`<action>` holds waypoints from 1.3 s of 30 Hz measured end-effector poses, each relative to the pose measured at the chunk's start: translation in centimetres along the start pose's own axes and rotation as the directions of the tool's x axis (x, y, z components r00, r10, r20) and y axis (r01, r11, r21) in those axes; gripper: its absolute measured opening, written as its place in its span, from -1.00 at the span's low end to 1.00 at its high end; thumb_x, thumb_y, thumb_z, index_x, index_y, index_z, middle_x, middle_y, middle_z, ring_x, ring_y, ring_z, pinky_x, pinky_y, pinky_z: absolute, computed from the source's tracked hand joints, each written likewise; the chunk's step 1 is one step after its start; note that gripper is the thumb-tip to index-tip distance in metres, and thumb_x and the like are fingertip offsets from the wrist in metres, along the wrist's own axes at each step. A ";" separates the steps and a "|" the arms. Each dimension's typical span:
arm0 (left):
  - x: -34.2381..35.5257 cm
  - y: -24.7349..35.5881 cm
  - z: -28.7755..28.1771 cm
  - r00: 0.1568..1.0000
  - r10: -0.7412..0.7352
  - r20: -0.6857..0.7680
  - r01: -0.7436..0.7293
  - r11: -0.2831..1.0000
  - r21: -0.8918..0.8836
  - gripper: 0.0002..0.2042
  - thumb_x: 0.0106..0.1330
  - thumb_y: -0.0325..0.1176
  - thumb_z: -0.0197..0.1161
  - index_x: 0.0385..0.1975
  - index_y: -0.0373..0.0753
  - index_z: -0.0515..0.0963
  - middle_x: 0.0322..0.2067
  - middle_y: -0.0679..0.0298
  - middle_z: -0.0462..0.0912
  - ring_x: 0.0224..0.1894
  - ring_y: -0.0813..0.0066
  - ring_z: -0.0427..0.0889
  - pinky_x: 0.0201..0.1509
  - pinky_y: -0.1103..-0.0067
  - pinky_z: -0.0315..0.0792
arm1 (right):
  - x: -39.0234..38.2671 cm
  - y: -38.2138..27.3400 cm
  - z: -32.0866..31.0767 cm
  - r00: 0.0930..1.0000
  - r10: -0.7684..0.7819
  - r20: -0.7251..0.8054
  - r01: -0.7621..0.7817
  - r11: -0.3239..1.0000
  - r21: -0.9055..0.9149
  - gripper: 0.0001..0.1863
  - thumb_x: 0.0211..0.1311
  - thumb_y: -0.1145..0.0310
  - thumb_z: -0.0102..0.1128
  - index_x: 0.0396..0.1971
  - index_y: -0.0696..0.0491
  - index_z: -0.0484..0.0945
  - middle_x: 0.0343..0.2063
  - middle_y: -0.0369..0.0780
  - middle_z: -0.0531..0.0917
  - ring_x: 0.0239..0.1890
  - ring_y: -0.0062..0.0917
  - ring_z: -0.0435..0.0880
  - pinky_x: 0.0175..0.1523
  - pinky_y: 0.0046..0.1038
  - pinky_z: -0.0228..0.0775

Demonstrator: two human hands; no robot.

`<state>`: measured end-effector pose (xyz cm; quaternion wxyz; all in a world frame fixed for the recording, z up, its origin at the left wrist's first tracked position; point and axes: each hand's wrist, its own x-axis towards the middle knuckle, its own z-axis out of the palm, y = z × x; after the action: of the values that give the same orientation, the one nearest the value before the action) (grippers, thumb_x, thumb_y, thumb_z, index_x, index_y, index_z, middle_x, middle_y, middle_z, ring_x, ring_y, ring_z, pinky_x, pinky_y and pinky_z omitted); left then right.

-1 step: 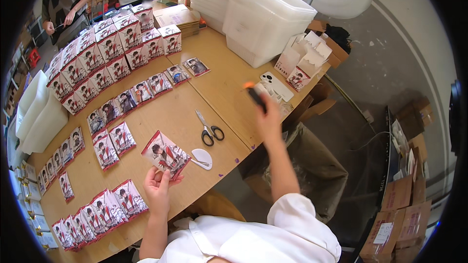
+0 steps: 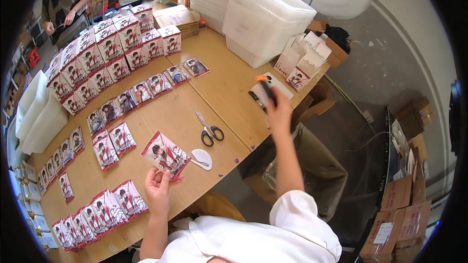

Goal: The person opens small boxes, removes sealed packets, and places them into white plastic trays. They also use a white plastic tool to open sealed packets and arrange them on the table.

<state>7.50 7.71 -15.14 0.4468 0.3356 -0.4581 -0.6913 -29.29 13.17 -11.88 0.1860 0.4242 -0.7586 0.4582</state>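
Observation:
My left hand [image 2: 160, 187] pinches a red and white foil card packet [image 2: 166, 155] by its lower edge, above the near edge of the table. A black tool with an orange end [image 2: 267, 91] is in the grip of my right hand [image 2: 280, 116]; both are blurred by motion, so its exact kind does not show. Behind the tool lies a white phone [image 2: 279, 83]. Black-handled scissors [image 2: 208, 130] rest between my hands. Beside the held packet sits a small white teardrop-shaped piece [image 2: 202, 159]. A fanned row of similar packets [image 2: 100, 214] lies to the left.
Stacked printed boxes [image 2: 92, 58] fill the far left. Rows of card packets [image 2: 141, 92] cross the wooden table [image 2: 219, 102]. Clear plastic tubs [image 2: 265, 24] stand at the back. A lined bin [image 2: 317, 175] is below the right edge. Another person [image 2: 68, 2] works far left.
My right hand has shifted to the right with the black and orange tool, which now overlaps the phone. My left hand and the packet stay nearly still.

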 end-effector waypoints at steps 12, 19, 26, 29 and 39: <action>0.3 -0.4 0.9 1.000 -0.007 0.008 0.008 0.998 -0.059 -0.76 0.34 -0.52 0.07 -0.07 -0.50 0.37 -0.29 0.02 0.65 -0.37 0.30 0.71 -0.30 0.57 0.63 | 7.7 6.4 0.1 0.963 0.019 0.270 -0.069 0.981 0.180 -0.55 0.03 0.53 0.27 0.02 0.10 0.51 -0.18 -0.03 0.65 -0.20 -0.38 0.66 -0.21 -0.40 0.44; 0.5 -0.9 0.5 0.999 -0.016 0.029 0.017 1.000 -0.025 -0.75 0.33 -0.52 0.09 -0.05 -0.51 0.39 -0.29 0.00 0.65 -0.37 0.30 0.71 -0.31 0.57 0.63 | 11.8 5.7 11.5 0.934 -0.023 0.356 0.115 0.964 -0.241 -0.56 -0.06 0.59 0.15 -0.06 0.11 0.54 -0.30 0.09 0.62 -0.19 -0.04 0.60 -0.04 -0.18 0.41; 0.8 -0.6 0.7 0.999 -0.043 0.017 0.044 0.996 -0.083 -0.72 0.31 -0.52 0.12 -0.02 -0.50 0.41 -0.31 0.03 0.66 -0.39 0.30 0.70 -0.30 0.57 0.63 | 11.8 8.6 14.6 0.896 -0.064 0.439 0.251 0.889 -0.382 -0.64 0.03 0.59 0.01 -0.12 0.13 0.56 -0.37 0.04 0.63 -0.24 -0.05 0.60 -0.06 -0.15 0.42; 0.5 0.0 0.3 0.996 -0.090 0.025 0.092 0.991 -0.093 -0.71 0.32 -0.53 0.11 -0.01 -0.53 0.39 -0.30 0.01 0.66 -0.36 0.29 0.71 -0.28 0.57 0.63 | 8.8 3.7 13.6 0.890 -0.284 0.357 0.376 0.900 -0.219 -0.77 0.10 0.58 0.01 -0.22 0.18 0.55 -0.46 -0.02 0.62 -0.33 -0.09 0.60 -0.12 -0.18 0.43; 0.3 -0.3 0.7 0.994 -0.105 0.041 0.108 0.991 -0.077 -0.74 0.32 -0.50 0.10 -0.04 -0.49 0.42 -0.32 0.04 0.66 -0.41 0.36 0.70 -0.33 0.59 0.62 | -5.8 -10.0 4.9 0.678 0.020 0.735 0.099 0.988 -0.118 -0.75 0.05 0.47 0.23 -0.33 0.24 0.38 -0.34 0.12 0.56 -0.24 0.01 0.57 -0.12 -0.14 0.44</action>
<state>6.72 7.67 -15.19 0.4138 0.3286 -0.4200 -0.7378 -17.30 9.50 -12.87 -0.0929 0.5733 -0.7920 0.1881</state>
